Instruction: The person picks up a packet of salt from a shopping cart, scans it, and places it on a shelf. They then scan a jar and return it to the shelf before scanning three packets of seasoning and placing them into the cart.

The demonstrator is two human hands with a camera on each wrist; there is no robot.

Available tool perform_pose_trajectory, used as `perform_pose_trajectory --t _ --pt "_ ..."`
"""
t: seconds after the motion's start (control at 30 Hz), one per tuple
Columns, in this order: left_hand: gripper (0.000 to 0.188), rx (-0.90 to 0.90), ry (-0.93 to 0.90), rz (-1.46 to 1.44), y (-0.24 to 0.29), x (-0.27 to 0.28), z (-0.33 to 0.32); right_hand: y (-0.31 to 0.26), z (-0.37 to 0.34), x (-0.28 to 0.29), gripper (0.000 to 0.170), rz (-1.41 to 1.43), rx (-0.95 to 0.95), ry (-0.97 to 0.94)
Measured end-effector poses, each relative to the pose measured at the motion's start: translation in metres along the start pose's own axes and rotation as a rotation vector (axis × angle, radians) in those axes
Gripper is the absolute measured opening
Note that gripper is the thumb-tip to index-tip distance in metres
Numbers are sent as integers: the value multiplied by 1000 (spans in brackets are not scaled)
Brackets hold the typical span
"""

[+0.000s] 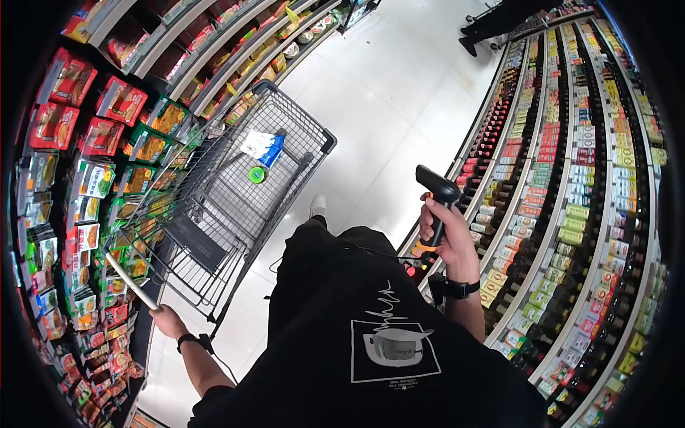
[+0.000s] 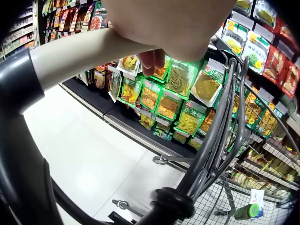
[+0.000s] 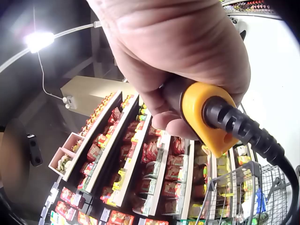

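Note:
My left hand [image 1: 169,322] grips the near end of the pale handle [image 1: 132,282] of a wire shopping cart [image 1: 265,227]. In the left wrist view, fingers curl round that handle from above. My right hand [image 1: 455,241] holds a black handheld barcode scanner [image 1: 440,187] by its grip, raised beside the right-hand shelf. The right wrist view shows the scanner's orange base [image 3: 206,105] and a black cord [image 3: 248,133] leading out of it. Inside the cart lie a blue and white packet [image 1: 268,148] and a green-lidded jar [image 2: 244,212].
Shelves of packaged food [image 1: 121,100] run along the left, close beside the cart. Rows of bottles [image 1: 571,214] line the right side. White tiled floor [image 1: 378,93] stretches ahead between them. A person in dark clothes [image 1: 506,21] stands at the far right end.

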State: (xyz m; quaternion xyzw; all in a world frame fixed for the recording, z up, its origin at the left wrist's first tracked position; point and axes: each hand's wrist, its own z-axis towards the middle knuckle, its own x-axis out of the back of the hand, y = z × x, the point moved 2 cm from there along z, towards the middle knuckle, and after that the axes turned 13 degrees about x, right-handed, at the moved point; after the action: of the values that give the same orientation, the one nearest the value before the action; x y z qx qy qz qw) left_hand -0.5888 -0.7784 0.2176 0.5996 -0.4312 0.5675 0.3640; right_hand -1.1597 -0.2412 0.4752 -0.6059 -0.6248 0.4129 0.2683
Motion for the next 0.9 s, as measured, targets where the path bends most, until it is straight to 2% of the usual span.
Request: perform_pose_trajectory --t 0.23,0.27,0.3,0.37,0.43,0.5,0.57,0.63,0.67,0.7,0.77,0.87,0.9 --pt "37 -8 54 -7 39 24 -57 -24 47 46 23 27 -6 85" --pt "43 -74 61 -37 37 18 -54 -26 55 48 23 33 -20 80" --pt "49 -229 114 -54 39 19 -54 -28 62 53 23 44 -35 72" --pt "57 -456 693 115 74 11 -83 -29 80 56 24 44 -46 51" --pt "68 -392 273 -259 108 -27 -74 -37 96 59 23 30 -66 24" --pt "86 -157 335 -166 182 -28 -150 -45 117 63 22 26 -87 -4" --pt "101 -80 202 -361 248 -14 -212 -56 142 72 23 25 -101 -46" --pt "107 -203 244 -354 296 -20 -257 -73 165 82 26 8 -102 -103" --pt "102 -277 344 -294 318 -19 -281 -86 176 86 27 -6 -95 -114" --pt "91 -251 353 -133 336 -4 -305 -97 187 91 27 -15 -89 -123" --pt "74 -189 205 -367 323 -51 -287 -122 207 109 29 -29 -64 -120" --pt "57 -42 -101 -346 321 -32 -280 -147 241 147 28 -56 -27 -74" --pt "47 -120 20 -267 315 -33 -278 -152 250 160 28 -72 -33 -60"
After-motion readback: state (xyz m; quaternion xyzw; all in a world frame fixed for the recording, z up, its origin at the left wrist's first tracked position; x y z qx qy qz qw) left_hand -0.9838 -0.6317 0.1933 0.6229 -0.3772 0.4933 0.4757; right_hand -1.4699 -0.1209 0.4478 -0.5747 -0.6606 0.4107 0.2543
